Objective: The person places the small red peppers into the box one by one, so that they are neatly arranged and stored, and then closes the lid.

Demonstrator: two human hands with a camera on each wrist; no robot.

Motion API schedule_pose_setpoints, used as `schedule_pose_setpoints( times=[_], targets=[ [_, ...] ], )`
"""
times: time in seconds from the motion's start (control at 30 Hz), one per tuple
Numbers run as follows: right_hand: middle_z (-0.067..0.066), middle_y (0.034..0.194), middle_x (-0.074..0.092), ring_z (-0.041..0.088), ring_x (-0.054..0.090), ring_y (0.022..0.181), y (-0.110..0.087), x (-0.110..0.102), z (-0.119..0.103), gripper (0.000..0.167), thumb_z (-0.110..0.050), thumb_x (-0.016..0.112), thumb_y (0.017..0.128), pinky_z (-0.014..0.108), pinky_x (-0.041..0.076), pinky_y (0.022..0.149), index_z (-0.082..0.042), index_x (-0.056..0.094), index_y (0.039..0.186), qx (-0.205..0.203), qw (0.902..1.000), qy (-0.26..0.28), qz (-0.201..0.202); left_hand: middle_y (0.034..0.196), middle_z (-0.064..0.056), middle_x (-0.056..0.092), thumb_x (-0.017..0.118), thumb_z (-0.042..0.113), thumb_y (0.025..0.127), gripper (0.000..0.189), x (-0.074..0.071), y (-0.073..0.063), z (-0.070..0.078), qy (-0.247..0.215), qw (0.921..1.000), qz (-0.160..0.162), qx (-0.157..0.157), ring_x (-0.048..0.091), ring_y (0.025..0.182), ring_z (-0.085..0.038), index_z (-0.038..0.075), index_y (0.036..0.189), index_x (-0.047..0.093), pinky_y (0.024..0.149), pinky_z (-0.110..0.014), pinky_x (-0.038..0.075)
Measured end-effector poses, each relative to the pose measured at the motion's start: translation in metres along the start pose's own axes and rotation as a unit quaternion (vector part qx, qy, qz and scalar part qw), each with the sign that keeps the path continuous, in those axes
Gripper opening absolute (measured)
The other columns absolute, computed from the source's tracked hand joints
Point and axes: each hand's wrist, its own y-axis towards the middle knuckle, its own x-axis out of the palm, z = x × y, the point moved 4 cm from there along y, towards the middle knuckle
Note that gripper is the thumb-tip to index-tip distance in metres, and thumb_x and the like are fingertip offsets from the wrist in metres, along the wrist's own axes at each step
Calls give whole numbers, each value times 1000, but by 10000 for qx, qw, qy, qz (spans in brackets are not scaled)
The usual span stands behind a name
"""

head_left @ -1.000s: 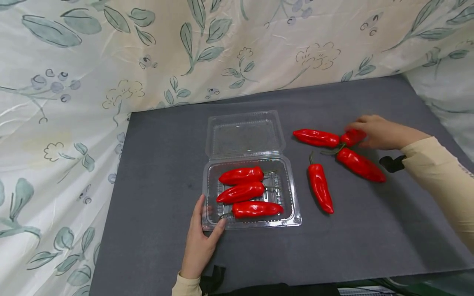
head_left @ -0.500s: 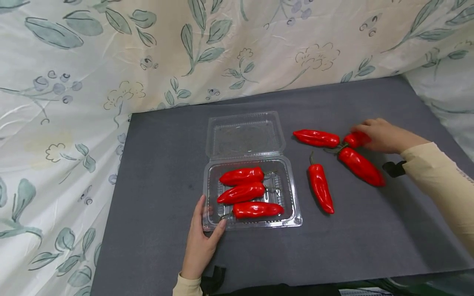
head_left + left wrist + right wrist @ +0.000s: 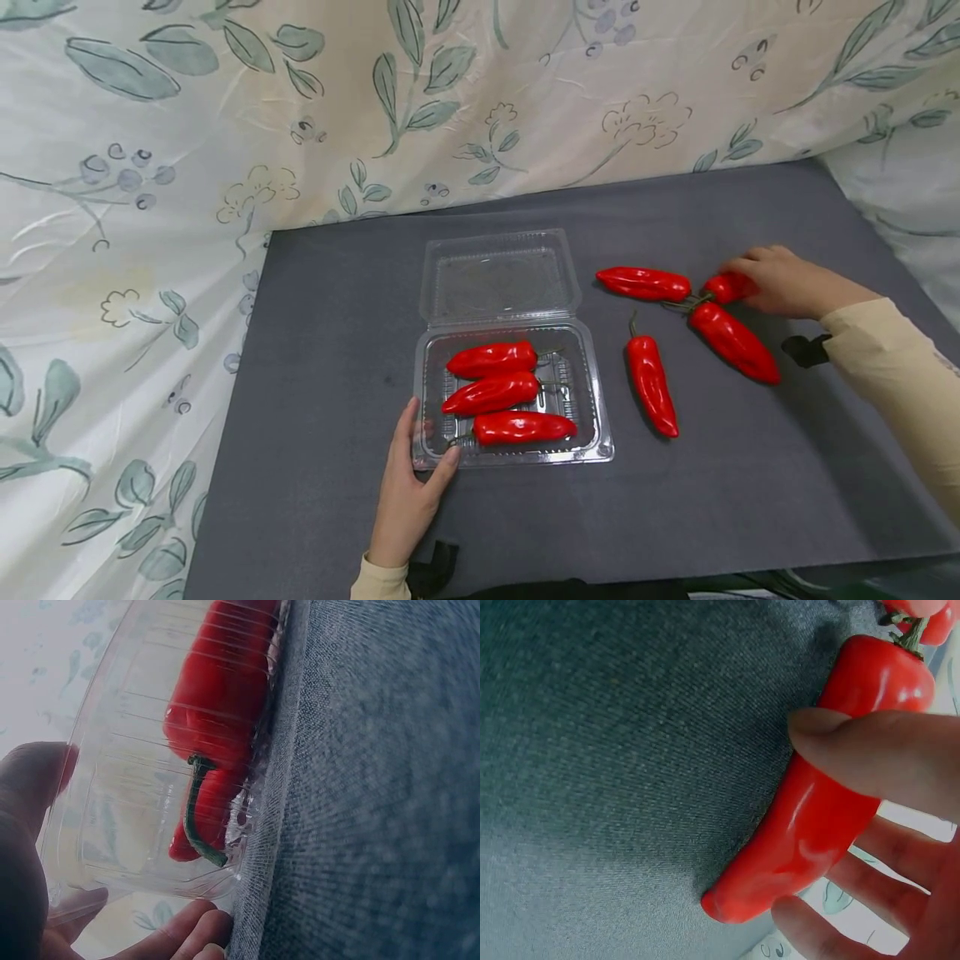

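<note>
The red pepper (image 3: 729, 287) lay towards the right of the grey cloth (image 3: 322, 400), its stem meeting those of two neighbouring peppers (image 3: 735, 342), and the right hand (image 3: 798, 284) grasped it across the body, thumb on one side and fingers on the other, probably so its slick skin could not roll away. The left hand (image 3: 403, 504), fingers spread rather than clenched, braced the near left corner of the clear container (image 3: 597, 400), seemingly against sliding; its lid (image 3: 501, 275) lay folded back, leaving three peppers (image 3: 491, 393) inside uncovered.
</note>
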Motion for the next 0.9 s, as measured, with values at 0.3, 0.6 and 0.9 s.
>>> schedule_pose_setpoints(
  times=[0.3, 0.6, 0.9],
  targets=[
    [33, 109, 54, 50, 44, 101, -9, -10, 4, 49, -5, 76, 72, 60, 40, 82, 6, 58, 116, 216, 9995, -49, 221, 130, -3, 53, 71, 41, 85, 81, -1, 0, 1, 19, 10000, 0, -26, 52, 112, -17, 39, 150, 22, 84, -41, 45],
    [34, 116, 51, 52, 40, 106, -15, -36, 0, 55, -9, 75, 76, 63, 38, 83, 4, 53, 124, 416, 9978, -14, 514, 129, -3, 53, 71, 41, 84, 81, 0, -1, 2, 12, 10000, 28, -54, 51, 114, -17, 38, 149, 23, 88, -45, 43],
    [29, 110, 53, 45, 45, 99, -16, -61, -30, 56, -20, 75, 80, 58, 44, 72, 3, 51, 125, 389, 9946, 17, 961, 129, -2, 54, 72, 40, 84, 81, 0, 0, 3, -41, 10000, 30, -30, 51, 115, -17, 38, 149, 24, 90, -46, 43]
  ],
)
